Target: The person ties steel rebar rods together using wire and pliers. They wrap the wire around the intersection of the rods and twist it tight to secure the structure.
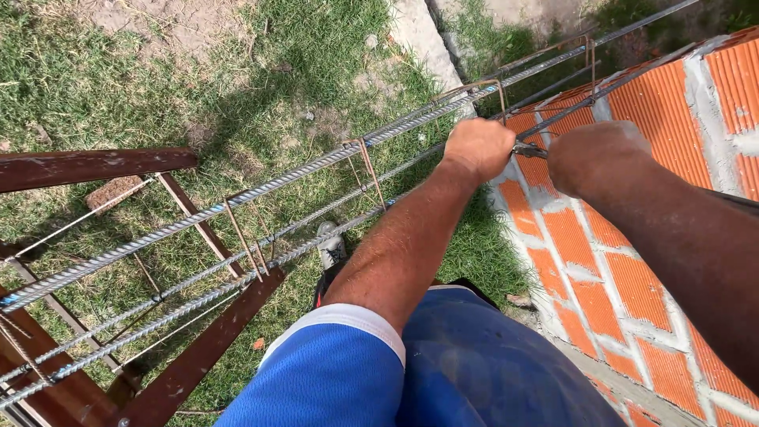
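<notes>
1. Setting: I stand outdoors on patchy grass (pixel 261 71), beside a low orange brick wall (pixel 632 261) with grey mortar joints. A rusty brown steel trestle (pixel 198 356) stands at my left.
2. Work piece: a long rebar cage (pixel 261 190) of ribbed grey bars and thin rusty stirrups (pixel 368 170) runs from the trestle at lower left to the top of the wall at upper right. I judge it heavy, stiff and awkward along its length. The ribbing gives good purchase, and the rust is rough on bare skin. It is best held on a main bar close to a stirrup.
3. Left hand (pixel 478 146): grip closed in a fist around an upper bar, near the wall.
4. Right hand (pixel 597 158): grip closed on a small metal tool (pixel 528 149), only its tip visible between my hands.
5. Footing: one shoe (pixel 332 249) shows under the cage, with little room between wall and trestle.
</notes>
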